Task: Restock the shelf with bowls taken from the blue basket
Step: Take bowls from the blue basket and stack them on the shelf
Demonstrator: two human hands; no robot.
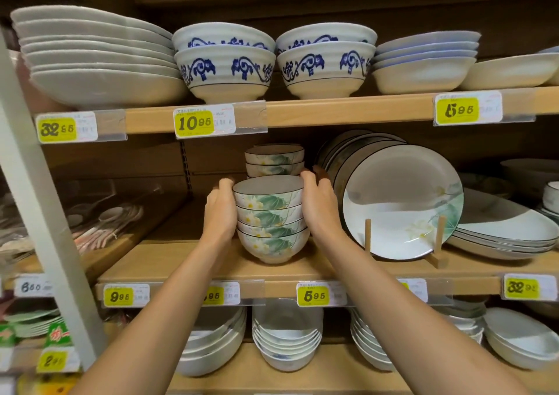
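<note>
Four stacked bowls (270, 222) stand near the shelf's (181, 261) front edge, left hand (220, 210) and right hand (317, 204) clasping their sides with curled fingers, a second stack (273, 160) behind; what remains seems unknowable, the basket being unseen.

Rear bowl stack (273, 160) half hidden behind front stack (270, 216).

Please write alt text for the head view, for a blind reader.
The left hand and right hand grip a stack of four lotus-pattern bowls on the middle shelf. Another matching stack stands behind it; a matching plate leans on a stand at right.
</note>
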